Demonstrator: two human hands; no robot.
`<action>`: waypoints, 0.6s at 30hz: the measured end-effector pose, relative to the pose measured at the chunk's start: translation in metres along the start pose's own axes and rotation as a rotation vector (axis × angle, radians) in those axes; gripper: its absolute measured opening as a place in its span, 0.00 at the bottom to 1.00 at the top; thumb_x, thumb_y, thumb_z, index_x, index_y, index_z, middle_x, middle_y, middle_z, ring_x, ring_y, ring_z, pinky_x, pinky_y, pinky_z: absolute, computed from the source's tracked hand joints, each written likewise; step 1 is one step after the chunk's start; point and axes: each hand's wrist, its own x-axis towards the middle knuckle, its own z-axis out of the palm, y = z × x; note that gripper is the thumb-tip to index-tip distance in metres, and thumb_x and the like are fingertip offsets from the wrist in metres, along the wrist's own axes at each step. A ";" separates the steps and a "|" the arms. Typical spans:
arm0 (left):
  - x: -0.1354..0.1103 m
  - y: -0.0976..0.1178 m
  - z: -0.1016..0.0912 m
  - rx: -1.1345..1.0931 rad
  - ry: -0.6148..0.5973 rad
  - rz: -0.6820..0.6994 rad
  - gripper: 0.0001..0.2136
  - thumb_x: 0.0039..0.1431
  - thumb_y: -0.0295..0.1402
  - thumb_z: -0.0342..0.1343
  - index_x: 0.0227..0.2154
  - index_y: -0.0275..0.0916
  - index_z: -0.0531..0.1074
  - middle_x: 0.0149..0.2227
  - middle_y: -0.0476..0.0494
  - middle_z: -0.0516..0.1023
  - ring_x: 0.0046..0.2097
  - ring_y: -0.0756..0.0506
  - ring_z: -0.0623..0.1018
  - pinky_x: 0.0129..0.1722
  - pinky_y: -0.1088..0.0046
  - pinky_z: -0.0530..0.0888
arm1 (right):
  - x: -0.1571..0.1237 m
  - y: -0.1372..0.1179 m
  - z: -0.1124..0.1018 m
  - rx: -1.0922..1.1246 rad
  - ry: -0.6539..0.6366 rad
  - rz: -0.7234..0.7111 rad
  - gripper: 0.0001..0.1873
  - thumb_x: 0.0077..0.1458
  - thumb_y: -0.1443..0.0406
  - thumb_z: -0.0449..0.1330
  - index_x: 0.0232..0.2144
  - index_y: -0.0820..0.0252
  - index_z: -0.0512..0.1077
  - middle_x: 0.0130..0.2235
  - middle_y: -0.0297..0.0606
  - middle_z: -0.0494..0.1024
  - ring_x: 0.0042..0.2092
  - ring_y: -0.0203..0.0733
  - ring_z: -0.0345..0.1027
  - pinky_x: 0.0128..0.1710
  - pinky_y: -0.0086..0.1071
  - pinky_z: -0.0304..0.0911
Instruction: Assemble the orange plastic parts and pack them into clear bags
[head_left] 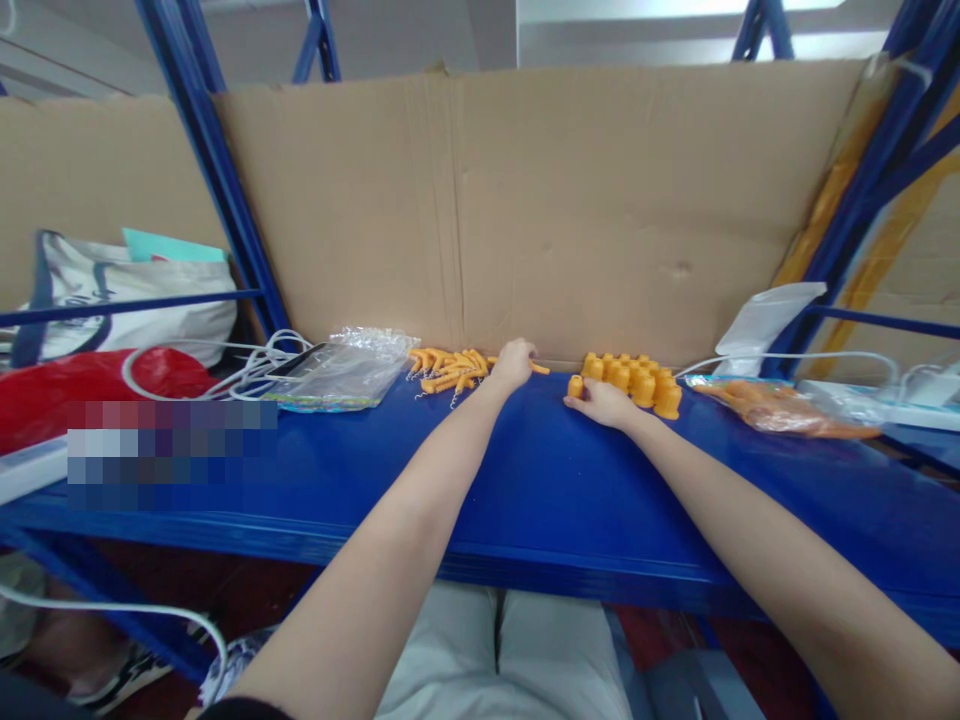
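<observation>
At a blue metal worktop (555, 480) backed by a brown cardboard panel (570, 210), a person's right hand (606, 403) closed partway around a small orange cup-shaped plastic piece (575, 387), just left of rows of matching orange cups (634, 377). The left hand (514, 364) was curled beside a heap of orange-handled pieces with metal spirals (454, 371); a slim orange piece (540, 369) showed at its fingertips, though whether it was gripped could not be told. A clear plastic bag (349, 370) lay farther left.
</observation>
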 end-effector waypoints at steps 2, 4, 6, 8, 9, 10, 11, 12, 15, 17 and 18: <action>0.004 -0.002 -0.005 -0.072 0.087 -0.054 0.18 0.55 0.16 0.45 0.42 0.32 0.77 0.45 0.37 0.77 0.49 0.46 0.74 0.51 0.72 0.69 | -0.001 0.000 0.000 -0.003 -0.001 -0.003 0.18 0.60 0.54 0.52 0.40 0.62 0.70 0.40 0.46 0.79 0.42 0.47 0.73 0.37 0.31 0.62; 0.006 -0.003 -0.012 -0.135 0.144 -0.093 0.18 0.56 0.16 0.45 0.42 0.33 0.77 0.45 0.40 0.78 0.49 0.47 0.74 0.52 0.73 0.68 | -0.001 -0.001 0.000 -0.005 0.000 -0.004 0.17 0.60 0.54 0.52 0.40 0.61 0.70 0.40 0.45 0.79 0.42 0.46 0.73 0.37 0.31 0.63; 0.005 -0.004 -0.019 -0.178 0.171 -0.128 0.18 0.57 0.18 0.45 0.44 0.35 0.76 0.45 0.42 0.78 0.48 0.47 0.75 0.51 0.73 0.69 | -0.001 -0.001 0.000 -0.007 -0.001 -0.002 0.18 0.60 0.53 0.52 0.40 0.61 0.70 0.40 0.45 0.79 0.42 0.47 0.73 0.37 0.31 0.63; 0.000 -0.004 -0.027 -0.211 0.157 -0.159 0.19 0.57 0.19 0.47 0.49 0.36 0.74 0.42 0.43 0.79 0.45 0.47 0.76 0.48 0.74 0.70 | -0.001 -0.001 0.000 -0.011 -0.004 0.002 0.19 0.60 0.53 0.52 0.40 0.61 0.70 0.40 0.46 0.79 0.42 0.47 0.73 0.37 0.32 0.63; -0.003 -0.003 -0.030 -0.217 0.140 -0.176 0.20 0.57 0.19 0.48 0.51 0.36 0.73 0.41 0.44 0.79 0.43 0.48 0.77 0.46 0.74 0.71 | -0.001 -0.001 0.000 -0.014 -0.004 0.003 0.19 0.60 0.52 0.51 0.40 0.61 0.70 0.40 0.46 0.79 0.42 0.48 0.73 0.37 0.32 0.63; -0.006 -0.001 -0.033 -0.221 0.121 -0.173 0.21 0.56 0.19 0.49 0.52 0.36 0.71 0.40 0.44 0.79 0.42 0.48 0.77 0.46 0.74 0.71 | -0.001 -0.001 0.000 -0.016 -0.002 0.004 0.19 0.60 0.52 0.51 0.40 0.61 0.70 0.39 0.46 0.79 0.42 0.48 0.73 0.36 0.33 0.63; -0.010 0.000 -0.037 -0.223 0.111 -0.165 0.22 0.56 0.20 0.50 0.53 0.36 0.70 0.39 0.44 0.79 0.41 0.48 0.77 0.45 0.74 0.72 | -0.001 -0.001 0.000 -0.019 0.000 0.006 0.20 0.60 0.52 0.51 0.41 0.61 0.70 0.39 0.46 0.79 0.41 0.48 0.73 0.36 0.33 0.63; -0.014 0.002 -0.040 -0.222 0.105 -0.156 0.22 0.56 0.20 0.51 0.54 0.36 0.70 0.40 0.44 0.79 0.41 0.48 0.77 0.46 0.74 0.71 | -0.001 -0.001 0.001 -0.020 0.002 0.009 0.20 0.60 0.51 0.51 0.41 0.61 0.70 0.39 0.46 0.79 0.41 0.48 0.74 0.36 0.33 0.63; -0.027 0.008 -0.049 -0.206 0.073 -0.124 0.21 0.56 0.22 0.53 0.53 0.36 0.71 0.41 0.43 0.79 0.43 0.47 0.77 0.48 0.73 0.71 | -0.001 -0.001 0.002 -0.020 0.007 0.011 0.20 0.60 0.51 0.50 0.41 0.61 0.70 0.39 0.46 0.79 0.41 0.48 0.74 0.36 0.32 0.63; -0.035 0.011 -0.054 -0.179 0.051 -0.102 0.19 0.57 0.22 0.53 0.52 0.36 0.71 0.42 0.42 0.79 0.45 0.47 0.77 0.49 0.72 0.71 | -0.001 0.000 0.002 -0.018 0.011 0.008 0.21 0.60 0.51 0.50 0.41 0.61 0.70 0.39 0.46 0.79 0.42 0.48 0.74 0.36 0.32 0.63; -0.039 0.011 -0.055 -0.165 0.046 -0.091 0.19 0.57 0.22 0.52 0.52 0.36 0.71 0.43 0.42 0.79 0.45 0.47 0.77 0.49 0.72 0.70 | -0.001 0.000 0.003 -0.018 0.012 0.007 0.21 0.60 0.51 0.50 0.42 0.61 0.70 0.39 0.46 0.79 0.42 0.48 0.74 0.36 0.32 0.63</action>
